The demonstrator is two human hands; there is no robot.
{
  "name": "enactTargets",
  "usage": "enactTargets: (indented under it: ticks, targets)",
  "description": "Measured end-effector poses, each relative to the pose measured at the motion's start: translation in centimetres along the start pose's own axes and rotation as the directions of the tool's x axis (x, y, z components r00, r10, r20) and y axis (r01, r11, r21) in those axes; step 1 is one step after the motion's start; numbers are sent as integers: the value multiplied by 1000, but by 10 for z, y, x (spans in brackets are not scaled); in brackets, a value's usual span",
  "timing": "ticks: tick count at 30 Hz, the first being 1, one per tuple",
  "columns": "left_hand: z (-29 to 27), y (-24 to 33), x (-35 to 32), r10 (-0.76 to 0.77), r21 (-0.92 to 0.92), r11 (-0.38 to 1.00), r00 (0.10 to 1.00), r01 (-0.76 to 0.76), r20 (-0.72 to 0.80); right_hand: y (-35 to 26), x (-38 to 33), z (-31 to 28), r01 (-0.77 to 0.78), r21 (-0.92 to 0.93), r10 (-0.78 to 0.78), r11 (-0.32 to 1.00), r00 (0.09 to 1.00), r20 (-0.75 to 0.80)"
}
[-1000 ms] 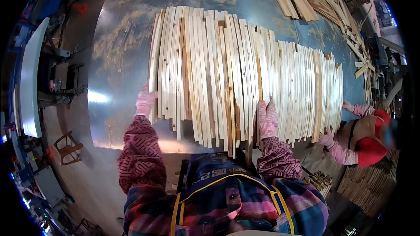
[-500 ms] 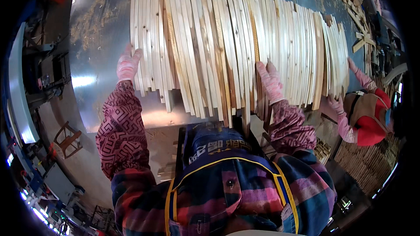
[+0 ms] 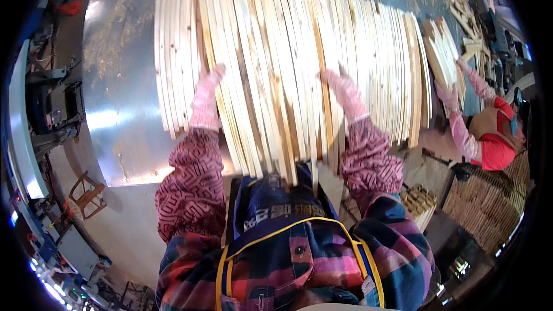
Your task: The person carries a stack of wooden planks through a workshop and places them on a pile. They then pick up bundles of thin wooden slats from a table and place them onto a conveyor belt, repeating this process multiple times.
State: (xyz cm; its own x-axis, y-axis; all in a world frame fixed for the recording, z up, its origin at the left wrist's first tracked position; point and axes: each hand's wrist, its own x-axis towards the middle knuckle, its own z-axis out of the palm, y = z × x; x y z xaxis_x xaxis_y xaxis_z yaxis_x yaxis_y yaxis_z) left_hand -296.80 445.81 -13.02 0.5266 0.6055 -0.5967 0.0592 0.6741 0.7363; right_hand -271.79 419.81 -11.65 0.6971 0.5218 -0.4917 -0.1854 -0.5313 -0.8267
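Reading fingers first from my remote feed — the left hand (image 3: pixel 206 99), gloved in pink, has its thumb apart from the fingers; the right hand (image 3: pixel 347 95), gloved likewise, slants its fingers inward. Whether either is pinching wood I can't tell: contact is blurred. Between and beneath them lie the pale wood strips (image 3: pixel 276 69), side by side on the metal table (image 3: pixel 121 98), some near ends overhanging its edge. I'd call the step handling a middle run from both sides; next move calls for even pressure from both, since loose strips could skew. Further right, past a gap, a co-worker (image 3: pixel 496 129) is at a separate small bunch (image 3: pixel 440 52). Hard to make out — glare whitens the strips, some far ends meet the upper edge, and the machinery (image 3: pixel 63 112) at the left rim sits in shadow.
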Motion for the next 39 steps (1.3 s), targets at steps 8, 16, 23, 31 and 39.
enactTargets:
  ticks: [8, 16, 23, 31, 39]
  targets:
    - [-40, -68, -39, 7, -243, 969, 969, 55, 245, 46, -58, -50, -169, 372, 115, 913, 980, 163]
    - [116, 88, -231, 493, -337, 848, 843, -409, 217, -49, -115, -164, 108, 676, -300, 729, 938, 174]
    - [137, 19, -241, 829, -118, 518, 464, -847, 314, -64, -58, -188, 469, 604, -748, 644, 550, 372]
    - [175, -121, -251, 790, -208, 614, 588, -762, 175, 23, 20, -211, 493, 466, -645, 734, 720, 255]
    - [148, -217, -400, 885, -273, 414, 454, -868, -102, 8, -3, -201, 422, 404, -581, 812, 511, 634]
